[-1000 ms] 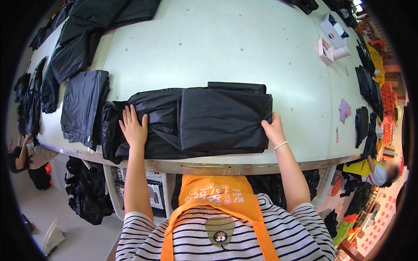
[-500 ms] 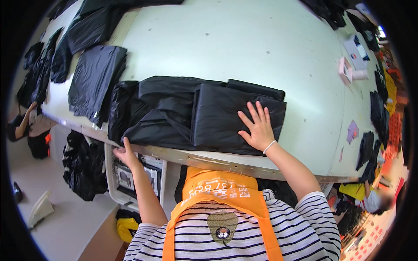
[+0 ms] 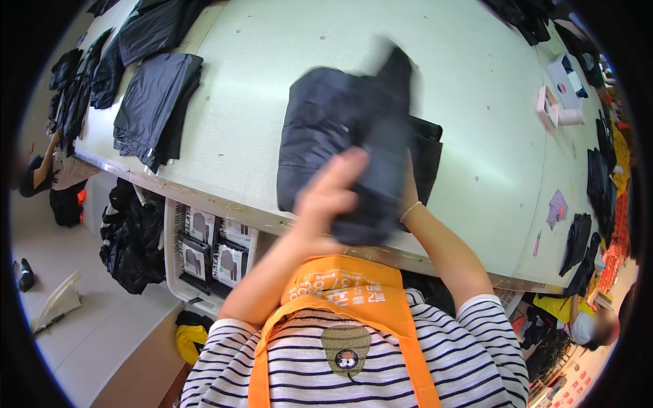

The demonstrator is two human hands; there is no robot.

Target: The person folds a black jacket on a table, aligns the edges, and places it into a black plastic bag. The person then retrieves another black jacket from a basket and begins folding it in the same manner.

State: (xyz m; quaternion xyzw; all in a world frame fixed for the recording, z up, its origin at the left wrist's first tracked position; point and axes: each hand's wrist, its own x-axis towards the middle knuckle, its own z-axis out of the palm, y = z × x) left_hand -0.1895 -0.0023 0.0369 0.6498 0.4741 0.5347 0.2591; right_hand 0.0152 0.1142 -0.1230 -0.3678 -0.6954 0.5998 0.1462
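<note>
A black garment [image 3: 320, 129] of thin, smooth fabric lies partly folded at the table's near edge, its loose part raised and blurred by motion. My left hand [image 3: 330, 197] is at the near side of this raised part and appears to grip it, though its fingers are smeared. On the right, my right hand [image 3: 410, 183] reaches in beside the fold. Its fingers are mostly hidden by the raised fabric. Under and behind the fold, more folded black fabric [image 3: 427, 153] shows at the right.
A stack of folded black garments [image 3: 155, 109] lies to the left, with more black clothing [image 3: 156, 30] beyond it. A white basket [image 3: 173, 265] below the table edge holds packaged items. A pink-and-white box [image 3: 546, 107] and a lilac scrap [image 3: 556, 207] are on the right. Another person stands at far left.
The garment's left part has been lifted off the table and swung over to the right. My left hand has moved right with it, and the raised fabric now covers my right hand's fingers.
</note>
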